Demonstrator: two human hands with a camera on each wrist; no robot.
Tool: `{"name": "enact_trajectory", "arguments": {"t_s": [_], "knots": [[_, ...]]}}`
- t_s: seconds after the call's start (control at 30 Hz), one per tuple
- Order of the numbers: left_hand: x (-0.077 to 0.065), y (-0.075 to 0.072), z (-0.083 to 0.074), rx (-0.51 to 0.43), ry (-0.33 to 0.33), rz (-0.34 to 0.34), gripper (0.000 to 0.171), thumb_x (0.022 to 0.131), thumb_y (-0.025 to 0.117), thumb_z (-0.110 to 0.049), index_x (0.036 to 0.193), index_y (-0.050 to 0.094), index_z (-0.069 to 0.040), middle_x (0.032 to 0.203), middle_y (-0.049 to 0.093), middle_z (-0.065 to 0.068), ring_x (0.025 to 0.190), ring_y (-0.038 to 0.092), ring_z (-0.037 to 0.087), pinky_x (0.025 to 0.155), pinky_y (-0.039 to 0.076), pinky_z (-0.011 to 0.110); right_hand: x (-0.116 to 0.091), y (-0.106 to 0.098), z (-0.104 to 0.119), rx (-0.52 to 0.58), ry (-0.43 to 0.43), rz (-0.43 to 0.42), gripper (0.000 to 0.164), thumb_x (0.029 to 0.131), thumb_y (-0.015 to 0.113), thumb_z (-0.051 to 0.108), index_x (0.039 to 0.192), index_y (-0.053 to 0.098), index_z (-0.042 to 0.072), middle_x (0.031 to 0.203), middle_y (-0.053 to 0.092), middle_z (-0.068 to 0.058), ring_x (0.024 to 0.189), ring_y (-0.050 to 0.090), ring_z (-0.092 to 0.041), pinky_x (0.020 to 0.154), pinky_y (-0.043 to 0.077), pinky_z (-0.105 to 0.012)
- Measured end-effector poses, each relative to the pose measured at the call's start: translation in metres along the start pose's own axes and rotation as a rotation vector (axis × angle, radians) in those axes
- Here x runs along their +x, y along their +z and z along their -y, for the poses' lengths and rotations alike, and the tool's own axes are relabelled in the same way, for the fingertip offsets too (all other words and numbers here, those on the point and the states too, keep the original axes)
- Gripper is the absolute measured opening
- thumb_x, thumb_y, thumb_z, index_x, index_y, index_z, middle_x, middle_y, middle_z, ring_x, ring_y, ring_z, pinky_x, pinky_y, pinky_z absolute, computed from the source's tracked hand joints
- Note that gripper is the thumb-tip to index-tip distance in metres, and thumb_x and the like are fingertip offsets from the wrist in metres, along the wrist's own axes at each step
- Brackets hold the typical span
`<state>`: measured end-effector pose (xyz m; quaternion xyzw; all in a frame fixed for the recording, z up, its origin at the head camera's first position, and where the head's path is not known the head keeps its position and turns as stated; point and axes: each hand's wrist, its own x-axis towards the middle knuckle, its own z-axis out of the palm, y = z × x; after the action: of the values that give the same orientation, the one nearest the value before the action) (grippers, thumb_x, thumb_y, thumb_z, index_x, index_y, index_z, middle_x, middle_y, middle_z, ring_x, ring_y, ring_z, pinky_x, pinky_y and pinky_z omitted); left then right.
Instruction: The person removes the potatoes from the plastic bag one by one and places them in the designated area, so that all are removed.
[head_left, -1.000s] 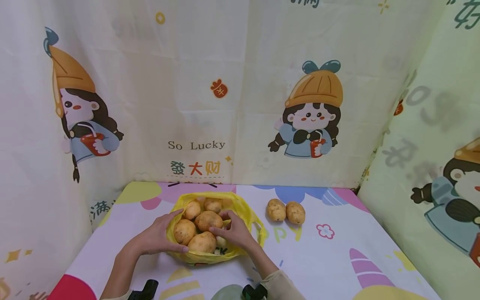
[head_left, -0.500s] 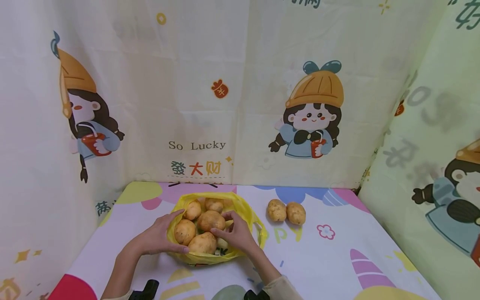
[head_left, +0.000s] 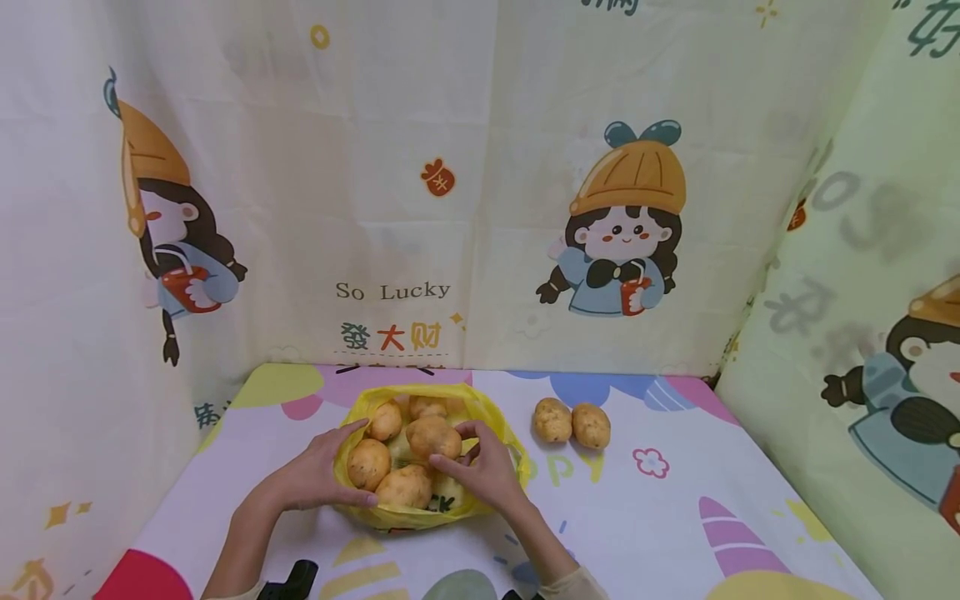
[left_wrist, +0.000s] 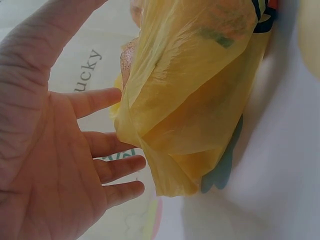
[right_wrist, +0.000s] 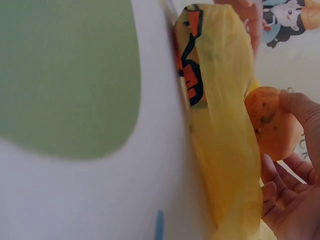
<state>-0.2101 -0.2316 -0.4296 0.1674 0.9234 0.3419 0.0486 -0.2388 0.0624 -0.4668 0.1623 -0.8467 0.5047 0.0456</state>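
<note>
A yellow plastic bag (head_left: 498, 417) lies mouth-up on the table, with several potatoes (head_left: 369, 464) in it. My right hand (head_left: 483, 471) pinches one potato (head_left: 433, 438) between thumb and fingers at the bag's mouth. The right wrist view has this held potato (right_wrist: 272, 125) above the bag's rim, the thumb on its upper side. At the bag's left side, my left hand (head_left: 318, 475) spreads along the rim, thumb toward the near edge. Its fingers look straight in the left wrist view, and the fingertips (left_wrist: 112, 96) meet the yellow plastic.
Two potatoes (head_left: 572, 423) sit side by side on the table, right of the bag. The patterned tablecloth (head_left: 637, 517) runs back to a printed cloth wall (head_left: 495, 250), with more cloth at both sides.
My right hand has moved slightly right with the pinched potato, lifting it away from the others in the bag. My left hand stays at the bag's rim.
</note>
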Motion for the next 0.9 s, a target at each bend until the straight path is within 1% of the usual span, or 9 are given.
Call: {"name": "enact_trajectory", "arguments": {"t_s": [0.13, 0.37, 0.47, 0.77, 0.9], "knots": [[0.001, 0.0, 0.0, -0.005, -0.006, 0.0, 0.118, 0.069, 0.089, -0.057, 0.157, 0.032, -0.002, 0.155, 0.038, 0.029, 0.142, 0.03, 0.055, 0.106, 0.033, 0.075, -0.005, -0.005, 0.006, 0.004, 0.003, -0.023, 0.054, 0.083, 0.084, 0.048, 0.119, 0.059, 0.016, 0.115, 0.063, 0.0, 0.073, 0.058, -0.012, 0.06, 0.05, -0.023], [0.001, 0.0, 0.0, -0.01, -0.006, -0.001, 0.118, 0.069, 0.09, -0.056, 0.156, 0.033, -0.001, 0.154, 0.039, 0.028, 0.141, 0.031, 0.054, 0.106, 0.033, 0.074, -0.016, -0.016, 0.019, 0.056, -0.006, -0.055, 0.053, 0.081, 0.086, 0.045, 0.116, 0.062, 0.015, 0.113, 0.064, -0.003, 0.075, 0.06, -0.014, 0.063, 0.053, -0.026], [0.0, 0.0, 0.0, -0.007, -0.008, 0.0, 0.118, 0.069, 0.09, -0.057, 0.156, 0.033, -0.001, 0.154, 0.039, 0.028, 0.141, 0.031, 0.054, 0.106, 0.033, 0.074, -0.02, -0.02, 0.022, 0.05, -0.009, -0.068, 0.052, 0.081, 0.086, 0.046, 0.117, 0.062, 0.016, 0.112, 0.064, -0.002, 0.075, 0.06, -0.013, 0.065, 0.054, -0.026], [0.001, 0.002, 0.001, -0.017, 0.01, -0.004, 0.117, 0.069, 0.09, -0.055, 0.156, 0.034, 0.0, 0.154, 0.04, 0.027, 0.141, 0.031, 0.054, 0.106, 0.034, 0.074, -0.031, -0.033, 0.021, 0.02, -0.025, -0.116, 0.049, 0.083, 0.085, 0.043, 0.115, 0.062, 0.016, 0.11, 0.064, -0.001, 0.075, 0.06, -0.013, 0.066, 0.053, -0.026], [0.001, 0.002, 0.0, -0.01, 0.019, -0.002, 0.116, 0.07, 0.09, -0.054, 0.156, 0.034, 0.001, 0.153, 0.041, 0.027, 0.14, 0.033, 0.054, 0.105, 0.034, 0.074, -0.033, -0.038, 0.02, 0.016, 0.003, -0.15, 0.049, 0.082, 0.085, 0.045, 0.114, 0.062, 0.016, 0.109, 0.065, 0.0, 0.074, 0.06, -0.013, 0.064, 0.051, -0.025]]}}
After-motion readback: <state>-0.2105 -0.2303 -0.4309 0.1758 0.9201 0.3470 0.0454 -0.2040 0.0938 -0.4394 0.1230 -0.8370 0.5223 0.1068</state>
